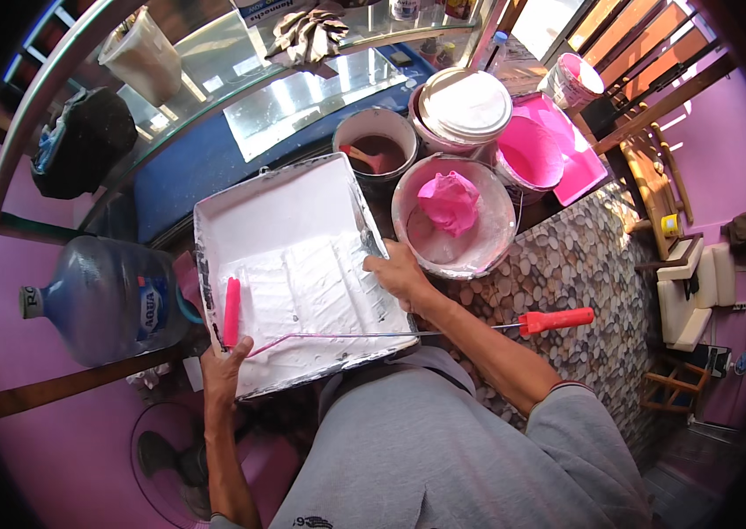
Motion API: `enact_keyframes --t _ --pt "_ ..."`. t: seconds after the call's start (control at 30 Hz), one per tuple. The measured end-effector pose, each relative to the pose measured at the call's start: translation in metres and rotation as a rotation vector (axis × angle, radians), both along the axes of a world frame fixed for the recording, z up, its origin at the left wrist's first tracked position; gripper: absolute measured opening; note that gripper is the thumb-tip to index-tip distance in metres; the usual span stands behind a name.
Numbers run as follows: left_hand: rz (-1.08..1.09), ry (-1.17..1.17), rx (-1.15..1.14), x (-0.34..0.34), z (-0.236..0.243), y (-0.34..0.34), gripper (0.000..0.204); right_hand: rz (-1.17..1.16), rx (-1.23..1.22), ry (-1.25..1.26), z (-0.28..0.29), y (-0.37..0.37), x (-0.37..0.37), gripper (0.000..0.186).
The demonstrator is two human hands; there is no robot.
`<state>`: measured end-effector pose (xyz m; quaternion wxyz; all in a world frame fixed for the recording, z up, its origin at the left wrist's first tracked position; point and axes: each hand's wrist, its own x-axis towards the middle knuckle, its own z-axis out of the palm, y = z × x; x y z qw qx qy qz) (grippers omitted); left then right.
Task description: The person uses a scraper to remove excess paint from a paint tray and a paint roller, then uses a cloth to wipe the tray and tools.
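A large paint tray (276,207) with white paint in it is held level in front of my body. My right hand (401,278) grips its right rim, thumb over the edge. My left hand (225,366) is closed around the near left corner, its thumb beside the roller frame; the fingers underneath are hidden. Lying across the tray is a paint roller with a narrow pink sleeve (232,311) at the left. Its thin metal rod runs right, past my right forearm, to a red handle (556,321) beyond the tray.
Beyond the tray stand a bucket with a pink bag (450,203), a pot of brown liquid with a brush (377,159), a lidded bucket (466,106) and a pink paint bucket (527,157). A big water jug (108,300) lies at left, below a glass case (205,88).
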<state>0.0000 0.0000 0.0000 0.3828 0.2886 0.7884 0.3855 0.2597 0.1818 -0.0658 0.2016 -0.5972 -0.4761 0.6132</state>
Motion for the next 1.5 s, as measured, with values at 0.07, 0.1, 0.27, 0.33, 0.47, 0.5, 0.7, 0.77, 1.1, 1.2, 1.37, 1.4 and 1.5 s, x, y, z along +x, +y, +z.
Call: enact_keyframes --t 0.07,0.1,0.27,0.33,0.47,0.5,0.7,0.77,1.1,1.2,1.37,1.4,1.5 --pt "-0.026 0.038 -0.065 -0.001 0.008 0.007 0.043 -0.022 0.002 0.054 -0.011 0.001 0.000 0.028" --pt "-0.031 0.039 -0.068 -0.001 0.011 0.007 0.043 -0.027 -0.001 0.054 -0.010 -0.001 0.001 0.028" --pt "-0.032 0.051 -0.043 -0.002 0.017 0.007 0.039 -0.045 -0.015 0.086 0.003 -0.002 0.007 0.029" --pt "-0.061 0.081 -0.080 0.002 0.031 0.015 0.040 -0.064 -0.035 0.104 0.000 -0.002 0.009 0.029" --pt "-0.083 0.079 -0.095 0.001 0.040 0.020 0.045 -0.104 -0.093 0.200 -0.007 -0.002 0.007 0.032" --pt "-0.091 0.086 -0.112 0.000 0.041 0.020 0.046 -0.112 -0.097 0.201 -0.011 -0.002 0.007 0.032" --pt "-0.104 0.085 -0.164 0.000 0.047 0.023 0.048 -0.098 -0.079 0.162 -0.004 -0.004 0.008 0.032" --pt "-0.099 0.094 -0.171 0.001 0.046 0.023 0.048 -0.082 -0.084 0.140 0.001 -0.003 0.009 0.031" --pt "-0.051 -0.004 -0.130 -0.002 0.029 0.013 0.045 -0.059 -0.056 0.035 0.010 -0.006 0.007 0.025" --pt "-0.029 -0.051 -0.063 -0.004 0.003 0.003 0.044 -0.058 -0.015 0.016 -0.001 -0.010 0.005 0.023" --pt "-0.006 -0.049 -0.077 -0.011 -0.039 -0.017 0.050 -0.047 0.053 -0.080 -0.012 -0.018 -0.002 0.022" --pt "-0.003 -0.047 -0.038 -0.010 -0.048 -0.019 0.050 -0.027 0.057 -0.090 -0.014 -0.019 -0.003 0.023" --pt "0.020 -0.073 -0.030 -0.010 -0.063 -0.025 0.050 -0.003 0.103 -0.143 -0.023 -0.024 -0.006 0.025"
